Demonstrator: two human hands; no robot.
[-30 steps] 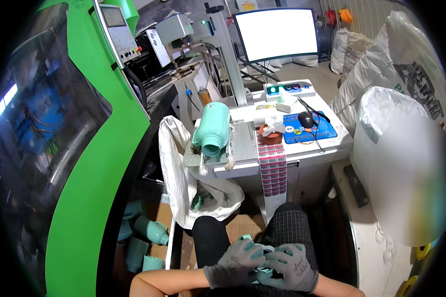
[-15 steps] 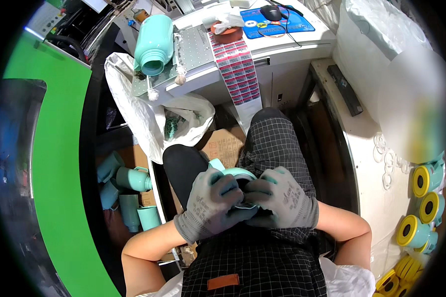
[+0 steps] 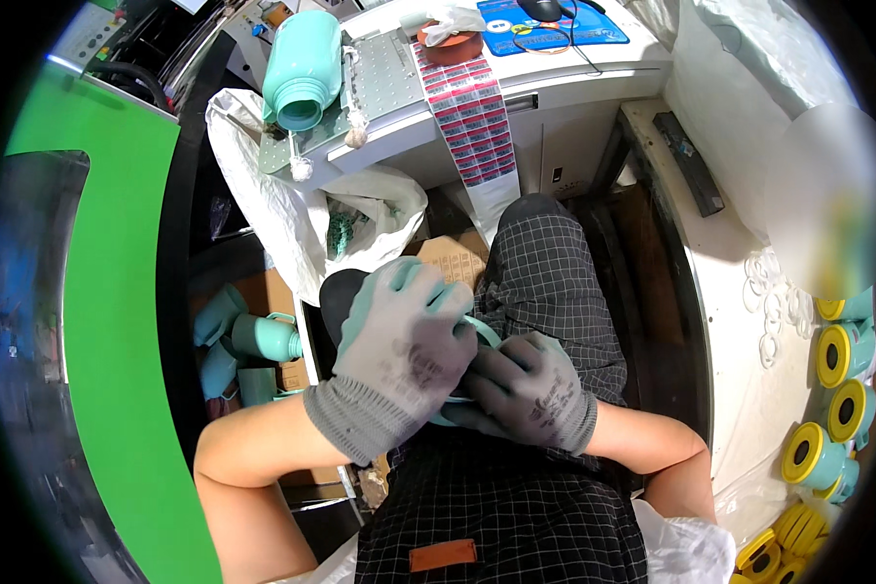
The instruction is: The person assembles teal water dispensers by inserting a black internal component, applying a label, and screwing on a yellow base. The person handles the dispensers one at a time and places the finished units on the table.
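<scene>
Over my lap I hold a turquoise plastic jug (image 3: 485, 332), mostly hidden by my hands; only part of its rim shows. My left hand (image 3: 409, 336), in a grey work glove, lies over the jug's left side with its fingers curled onto it. On the other side my right hand (image 3: 530, 389), gloved likewise, is closed at the rim, its fingertips bent inward toward the opening. Whatever the fingertips touch inside is covered from sight. My left hand sits higher and nearer the camera than the right.
Ahead, a white desk (image 3: 594, 73) bears a larger turquoise jug body (image 3: 305, 68) and a label roll (image 3: 469, 127) hanging down. Turquoise jugs (image 3: 263, 339) lie in a box at left. White rings (image 3: 771, 310) and yellow-lidded jugs (image 3: 834, 355) are on the right bench. A white sack (image 3: 253, 185) stands open.
My left hand has risen and turned over the jug, covering its opening and handle. My right hand has shifted slightly and stays at the rim. The whole view has tilted a little.
</scene>
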